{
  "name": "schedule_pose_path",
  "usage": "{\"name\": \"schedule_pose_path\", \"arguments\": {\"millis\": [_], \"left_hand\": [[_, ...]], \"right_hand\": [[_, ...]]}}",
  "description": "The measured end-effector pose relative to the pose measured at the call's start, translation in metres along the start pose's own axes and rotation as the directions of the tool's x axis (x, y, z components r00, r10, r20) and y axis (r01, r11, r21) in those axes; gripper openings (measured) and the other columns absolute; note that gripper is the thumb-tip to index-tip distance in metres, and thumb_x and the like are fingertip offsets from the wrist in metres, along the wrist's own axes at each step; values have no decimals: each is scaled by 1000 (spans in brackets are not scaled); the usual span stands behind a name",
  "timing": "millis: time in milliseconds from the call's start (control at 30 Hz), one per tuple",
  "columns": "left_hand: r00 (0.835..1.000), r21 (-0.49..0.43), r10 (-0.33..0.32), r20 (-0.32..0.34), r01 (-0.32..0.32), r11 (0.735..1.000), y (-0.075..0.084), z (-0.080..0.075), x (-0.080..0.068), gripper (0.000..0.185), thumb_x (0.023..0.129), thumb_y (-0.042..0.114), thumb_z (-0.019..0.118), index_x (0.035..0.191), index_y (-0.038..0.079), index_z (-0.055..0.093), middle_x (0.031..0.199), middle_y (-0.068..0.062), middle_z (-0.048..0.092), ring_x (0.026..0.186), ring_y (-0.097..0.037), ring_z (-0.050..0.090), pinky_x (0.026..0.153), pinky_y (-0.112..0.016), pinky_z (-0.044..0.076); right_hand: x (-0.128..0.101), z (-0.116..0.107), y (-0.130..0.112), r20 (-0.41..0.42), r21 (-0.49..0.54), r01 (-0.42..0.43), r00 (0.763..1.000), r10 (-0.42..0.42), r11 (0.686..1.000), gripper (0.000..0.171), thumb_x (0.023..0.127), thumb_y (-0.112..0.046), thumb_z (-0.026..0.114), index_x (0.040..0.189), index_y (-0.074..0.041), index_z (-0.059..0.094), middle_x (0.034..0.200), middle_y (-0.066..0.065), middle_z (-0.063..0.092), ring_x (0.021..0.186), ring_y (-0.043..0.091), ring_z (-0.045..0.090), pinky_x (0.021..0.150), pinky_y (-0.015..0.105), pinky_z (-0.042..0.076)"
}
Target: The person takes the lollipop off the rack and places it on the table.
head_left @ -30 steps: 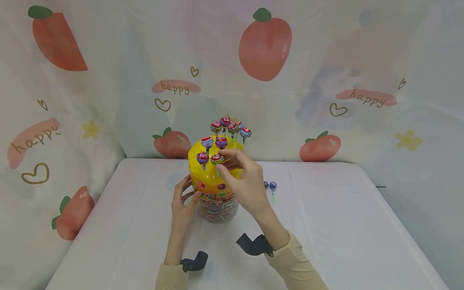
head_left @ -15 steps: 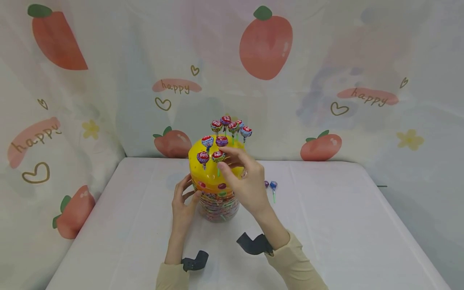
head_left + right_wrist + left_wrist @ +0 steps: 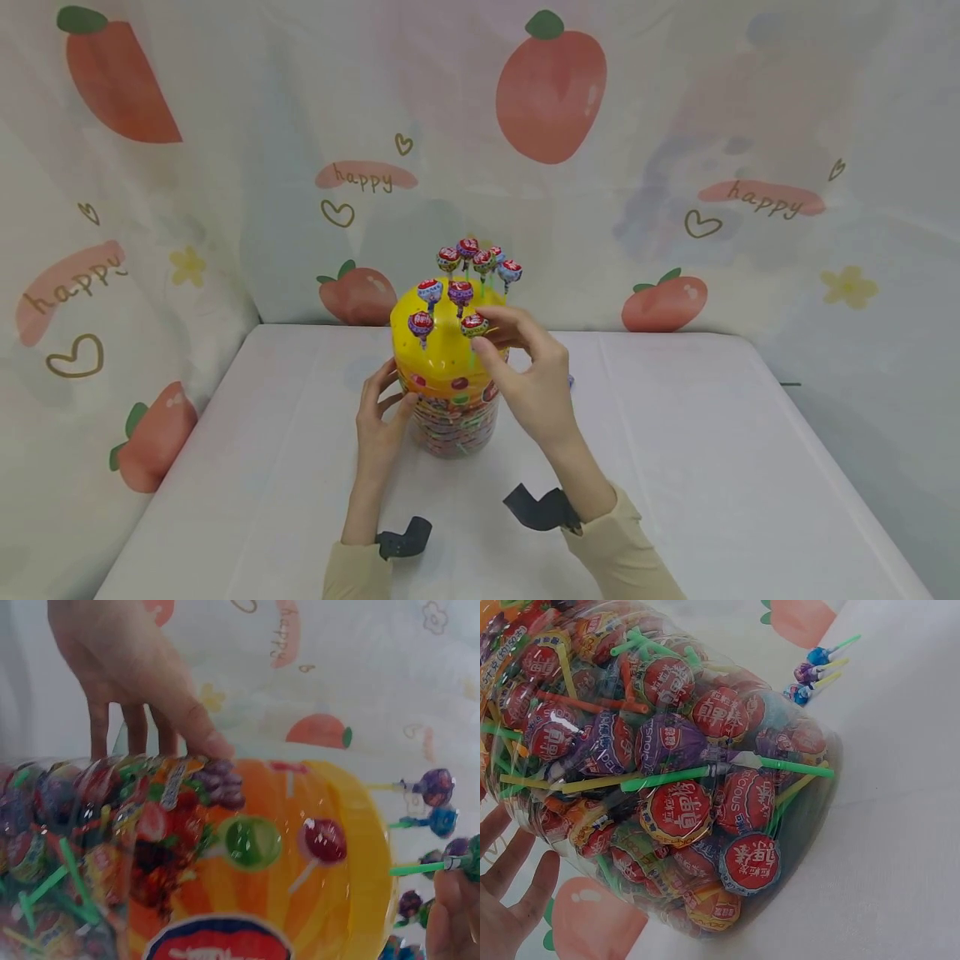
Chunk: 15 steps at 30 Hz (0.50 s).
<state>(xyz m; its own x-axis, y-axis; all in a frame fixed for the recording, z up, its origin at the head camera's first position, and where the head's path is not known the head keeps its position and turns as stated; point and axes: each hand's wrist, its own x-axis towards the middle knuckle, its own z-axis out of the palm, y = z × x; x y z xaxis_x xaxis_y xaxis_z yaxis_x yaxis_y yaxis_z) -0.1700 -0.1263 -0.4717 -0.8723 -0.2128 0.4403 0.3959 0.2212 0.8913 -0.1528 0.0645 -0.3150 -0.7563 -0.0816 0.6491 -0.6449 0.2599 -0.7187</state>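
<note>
A clear plastic jar packed with wrapped lollipops stands on the table under a yellow lid. Several lollipops stand upright out of the lid's top, among them a purple one at the front left. My right hand pinches a green-wrapped lollipop by thumb and fingertips above the lid's front right. In the right wrist view its green stick reaches the lid's edge. Against the jar's left side rest the extended fingers and thumb of my left hand, just below the lid.
Three loose lollipops, including a purple one, lie on the white-covered table; in the head view my right hand mostly hides them. A printed curtain hangs behind the table and along its left side.
My right hand has moved to the right over the lid with the green-wrapped lollipop, now covering most of the loose lollipops. The left hand and jar have stayed in place.
</note>
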Motion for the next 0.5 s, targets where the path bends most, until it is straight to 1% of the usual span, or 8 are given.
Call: {"name": "schedule_pose_path", "arguments": {"millis": [100, 167, 267, 400, 500], "left_hand": [[1000, 1, 6, 4, -6, 1000, -1, 0, 0, 58, 90, 9, 66, 143, 20, 44, 141, -5, 48, 127, -12, 46, 101, -48, 49], [1000, 2, 8, 4, -8, 1000, 0, 0, 0, 58, 89, 8, 65, 143, 19, 44, 141, -5, 48, 128, -14, 47, 101, -47, 49], [1000, 5, 8, 1, -8, 1000, 2, 0, 0, 58, 89, 6, 65, 142, 17, 44, 141, -6, 48, 129, -18, 47, 101, -47, 49], [1000, 4, 4, 1, -4, 1000, 4, 0, 0, 59, 88, 4, 65, 142, 15, 44, 141, -7, 48, 130, -22, 47, 101, -49, 48], [1000, 8, 3, 3, -3, 1000, 3, 0, 0, 60, 88, 4, 66, 143, 14, 44, 141, -8, 48, 130, -24, 47, 101, -50, 48]], "right_hand": [[-4, -7, 7, -18, -2, -30, 999, 30, 1000, 30, 86, -5, 69, 116, -5, 64, 103, 10, 70, 86, 12, 64, 81, 21, 54], [-6, -10, 13, -27, -5, -55, 998, 55, 998, 31, 86, -5, 69, 117, -5, 65, 103, 10, 69, 86, 10, 64, 82, 20, 54], [-10, -15, 22, -39, -11, -92, 995, 91, 996, 30, 87, -6, 69, 117, -6, 65, 103, 10, 69, 85, 6, 63, 79, 17, 53], [-16, -21, 35, -56, -11, -131, 990, 130, 991, 29, 87, -8, 69, 116, -6, 65, 103, 10, 68, 83, 5, 61, 75, 15, 52], [-19, -25, 44, -70, -2, -155, 985, 155, 988, 29, 87, -7, 69, 116, -6, 66, 102, 11, 69, 81, 4, 61, 75, 15, 51]]}}
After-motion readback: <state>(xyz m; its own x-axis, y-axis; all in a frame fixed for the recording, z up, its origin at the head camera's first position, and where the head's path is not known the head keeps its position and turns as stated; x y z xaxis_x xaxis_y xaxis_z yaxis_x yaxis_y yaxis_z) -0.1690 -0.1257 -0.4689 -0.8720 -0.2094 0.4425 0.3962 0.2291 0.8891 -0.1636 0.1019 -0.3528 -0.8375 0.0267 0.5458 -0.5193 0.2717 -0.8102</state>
